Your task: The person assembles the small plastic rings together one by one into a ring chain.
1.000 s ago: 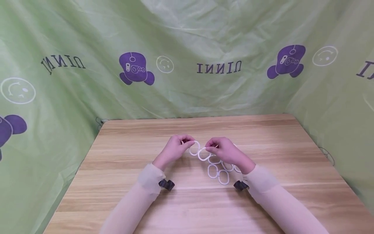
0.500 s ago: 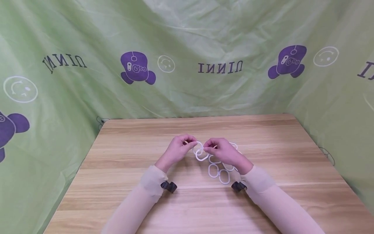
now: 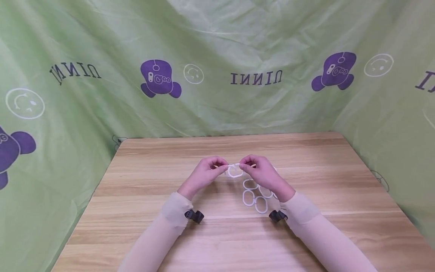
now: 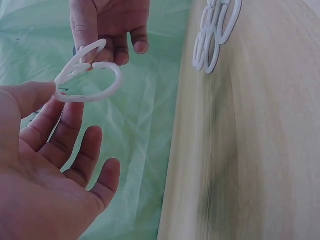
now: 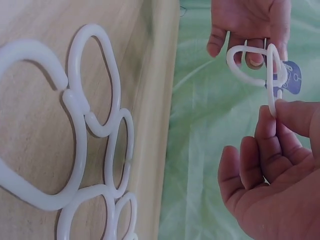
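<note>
Over the middle of the table, my left hand (image 3: 205, 173) pinches a white oval curtain ring (image 4: 90, 98) between thumb and forefinger. Facing it, my right hand (image 3: 261, 172) pinches a second white ring (image 5: 270, 97) the same way. The two rings cross each other in both wrist views; whether one passes fully through the other I cannot tell. Several more white rings (image 5: 79, 142), some with a visible gap, lie against one another on the table beneath and in front of my right hand, which hides part of them in the head view.
The wooden table (image 3: 136, 211) reaches back to a green printed curtain (image 3: 217, 109), which also hangs at both sides. A small black camera (image 3: 194, 216) sits at the left wrist, another black camera (image 3: 278, 215) at the right.
My right hand has risen slightly and turned its ring, which now overlaps the left ring instead of hanging beside it. The left hand moved slightly right, then stayed nearly still.
</note>
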